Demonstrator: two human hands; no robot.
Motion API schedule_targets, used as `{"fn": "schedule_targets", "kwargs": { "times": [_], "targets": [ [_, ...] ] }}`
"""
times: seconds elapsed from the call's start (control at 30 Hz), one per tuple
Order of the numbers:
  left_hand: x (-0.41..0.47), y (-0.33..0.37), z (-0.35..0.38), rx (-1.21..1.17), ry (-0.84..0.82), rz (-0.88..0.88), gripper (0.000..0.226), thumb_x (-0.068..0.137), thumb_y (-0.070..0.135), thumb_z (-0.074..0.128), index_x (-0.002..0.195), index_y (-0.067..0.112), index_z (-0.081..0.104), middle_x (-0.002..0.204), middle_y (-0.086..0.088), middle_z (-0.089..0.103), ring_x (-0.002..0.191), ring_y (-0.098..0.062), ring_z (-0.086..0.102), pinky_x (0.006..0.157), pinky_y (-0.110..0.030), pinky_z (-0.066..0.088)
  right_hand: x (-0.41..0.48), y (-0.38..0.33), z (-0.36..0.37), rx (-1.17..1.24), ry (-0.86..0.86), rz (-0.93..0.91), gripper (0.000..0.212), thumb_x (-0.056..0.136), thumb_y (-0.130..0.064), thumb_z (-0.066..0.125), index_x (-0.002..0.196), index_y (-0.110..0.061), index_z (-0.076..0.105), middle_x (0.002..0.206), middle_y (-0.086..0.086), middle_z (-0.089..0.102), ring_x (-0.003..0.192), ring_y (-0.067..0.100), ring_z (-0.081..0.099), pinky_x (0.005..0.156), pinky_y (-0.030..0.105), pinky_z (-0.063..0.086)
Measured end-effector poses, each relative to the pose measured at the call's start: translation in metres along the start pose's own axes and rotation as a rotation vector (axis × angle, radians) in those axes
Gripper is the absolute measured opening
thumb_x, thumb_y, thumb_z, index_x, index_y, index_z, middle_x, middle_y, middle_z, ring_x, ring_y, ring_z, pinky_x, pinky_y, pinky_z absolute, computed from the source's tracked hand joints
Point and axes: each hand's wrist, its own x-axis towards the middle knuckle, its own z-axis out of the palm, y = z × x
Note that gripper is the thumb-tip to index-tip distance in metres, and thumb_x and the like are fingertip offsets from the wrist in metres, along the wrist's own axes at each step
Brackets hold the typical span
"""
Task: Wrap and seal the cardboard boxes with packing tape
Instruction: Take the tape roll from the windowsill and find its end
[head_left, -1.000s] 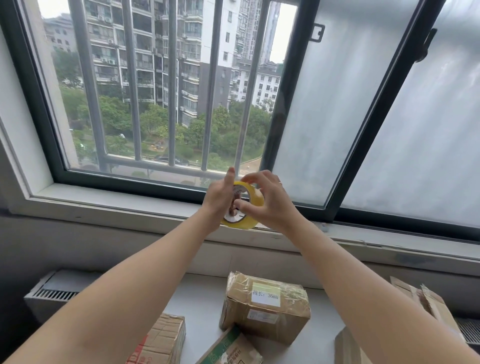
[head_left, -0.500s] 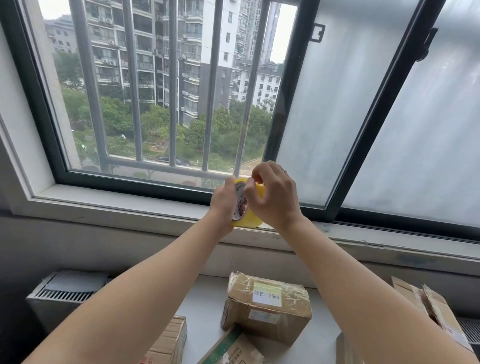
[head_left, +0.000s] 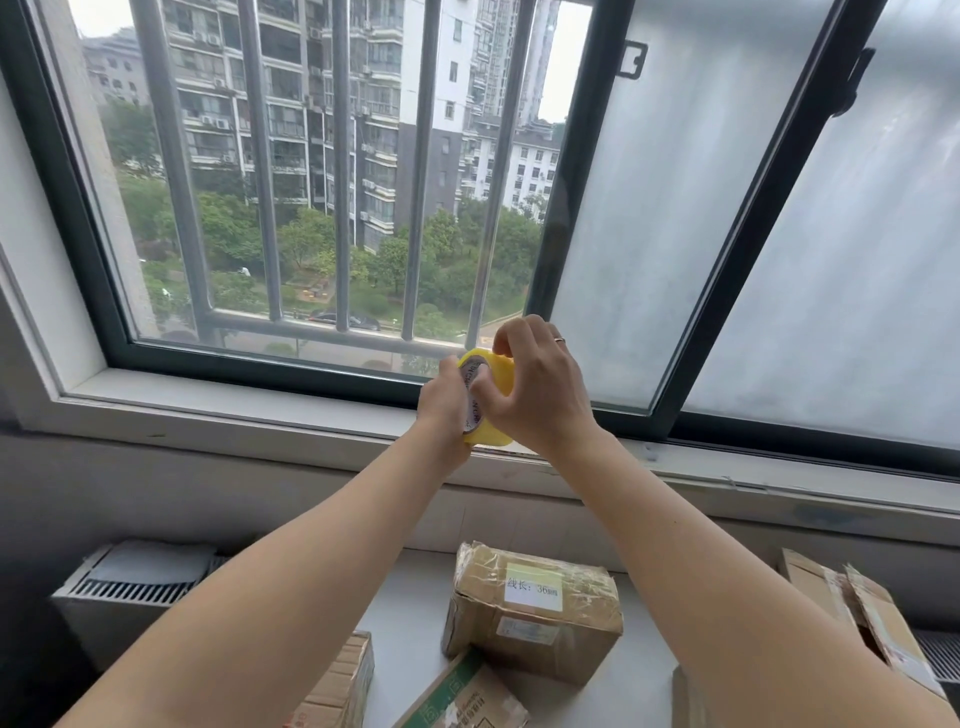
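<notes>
I hold a yellow roll of packing tape (head_left: 493, 371) up in front of the window, at arm's length. My left hand (head_left: 444, 410) grips the roll from the left side. My right hand (head_left: 535, 387) curls over its right side, fingertips pressed on the roll's outer face. Below, on the white ledge (head_left: 410, 597), sits a brown cardboard box (head_left: 540, 618) wrapped in clear tape with a white label on top.
More cardboard boxes lie around it: one at the lower left (head_left: 343, 686), a green-printed one (head_left: 462, 696) at the bottom middle, an open one (head_left: 857, 623) at the right. A radiator grille (head_left: 130, 587) stands at the left. The window sill (head_left: 260, 410) runs behind my hands.
The roll has turned from facing me to nearly edge-on, and my right hand has shifted over its top. Both hands stayed at about the same height.
</notes>
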Motion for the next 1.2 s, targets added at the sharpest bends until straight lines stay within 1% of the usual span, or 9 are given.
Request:
{"fn": "schedule_targets", "kwargs": {
  "times": [0.1, 0.2, 0.27, 0.4, 0.53, 0.63, 0.77, 0.97, 1.2],
  "targets": [
    [0.005, -0.002, 0.0, -0.05, 0.085, -0.031, 0.037, 0.1, 0.044, 0.043, 0.105, 0.015, 0.065, 0.092, -0.01, 0.068, 0.084, -0.028, 0.065, 0.07, -0.037, 0.056, -0.005, -0.003, 0.006, -0.031, 0.042, 0.035, 0.023, 0.083, -0.03, 0.065, 0.092, -0.009, 0.057, 0.09, 0.005, 0.056, 0.083, 0.025, 0.052, 0.068, 0.028, 0.035],
    [0.004, 0.0, 0.001, -0.133, 0.085, -0.062, 0.038, 0.102, 0.039, 0.039, 0.092, 0.014, 0.066, 0.072, -0.003, 0.066, 0.07, -0.021, 0.063, 0.059, -0.029, 0.054, -0.012, -0.005, 0.013, -0.052, -0.04, 0.077, 0.036, 0.081, -0.03, 0.073, 0.106, -0.01, 0.055, 0.103, 0.005, 0.052, 0.092, 0.017, 0.036, 0.067, 0.032, 0.041],
    [0.004, -0.001, 0.002, -0.134, 0.035, -0.07, 0.039, 0.104, 0.036, 0.037, 0.089, 0.015, 0.066, 0.072, -0.003, 0.066, 0.07, -0.021, 0.063, 0.059, -0.03, 0.053, -0.011, -0.006, 0.012, -0.029, -0.065, 0.097, 0.036, 0.081, -0.025, 0.073, 0.108, -0.01, 0.055, 0.107, 0.006, 0.051, 0.094, 0.018, 0.036, 0.066, 0.038, 0.048],
    [-0.002, 0.008, -0.006, 0.04, -0.181, -0.01, 0.035, 0.102, 0.029, 0.037, 0.099, 0.012, 0.067, 0.096, -0.015, 0.067, 0.087, -0.029, 0.065, 0.078, -0.043, 0.059, 0.003, 0.006, 0.0, 0.024, -0.087, 0.073, 0.022, 0.079, -0.016, 0.07, 0.098, -0.011, 0.059, 0.098, 0.002, 0.057, 0.09, 0.026, 0.051, 0.071, 0.035, 0.046],
    [-0.009, 0.028, -0.006, 0.291, -0.273, 0.2, 0.036, 0.103, 0.025, 0.039, 0.076, 0.017, 0.062, 0.063, 0.004, 0.062, 0.069, -0.02, 0.058, 0.064, -0.031, 0.047, 0.013, 0.014, -0.009, 0.104, -0.32, 0.024, 0.02, 0.076, -0.019, 0.075, 0.091, -0.015, 0.062, 0.089, -0.005, 0.059, 0.08, 0.018, 0.053, 0.073, 0.032, 0.048],
    [-0.008, 0.033, -0.001, 0.447, -0.293, 0.319, 0.044, 0.108, 0.034, 0.038, 0.075, 0.019, 0.063, 0.061, 0.008, 0.061, 0.07, -0.019, 0.057, 0.066, -0.033, 0.046, 0.013, 0.009, -0.007, 0.144, -0.304, 0.03, 0.021, 0.069, -0.02, 0.077, 0.084, -0.014, 0.062, 0.081, -0.003, 0.06, 0.075, 0.019, 0.054, 0.069, 0.032, 0.047],
    [-0.003, 0.032, -0.003, 0.369, -0.229, 0.227, 0.038, 0.106, 0.039, 0.042, 0.086, 0.018, 0.066, 0.073, -0.006, 0.061, 0.073, -0.027, 0.058, 0.068, -0.042, 0.045, 0.007, 0.006, -0.002, 0.179, -0.23, 0.052, 0.022, 0.07, -0.018, 0.078, 0.086, -0.017, 0.064, 0.086, -0.007, 0.06, 0.081, 0.015, 0.055, 0.073, 0.032, 0.05],
    [-0.002, 0.023, -0.005, 0.126, -0.128, 0.033, 0.052, 0.111, 0.044, 0.028, 0.07, 0.019, 0.049, 0.052, -0.001, 0.051, 0.05, -0.018, 0.049, 0.056, -0.032, 0.042, 0.007, 0.007, -0.003, 0.089, -0.276, -0.027, 0.024, 0.077, -0.025, 0.071, 0.097, -0.022, 0.059, 0.096, -0.012, 0.052, 0.088, 0.016, 0.05, 0.073, 0.033, 0.048],
    [0.004, 0.02, -0.006, -0.017, -0.076, -0.099, 0.055, 0.107, 0.054, 0.025, 0.083, 0.017, 0.059, 0.07, -0.006, 0.062, 0.068, -0.021, 0.056, 0.065, -0.033, 0.043, -0.002, 0.011, -0.004, 0.102, -0.128, -0.037, 0.027, 0.075, -0.018, 0.075, 0.096, -0.015, 0.058, 0.096, -0.008, 0.056, 0.089, 0.02, 0.049, 0.07, 0.029, 0.041]
  ]
}}
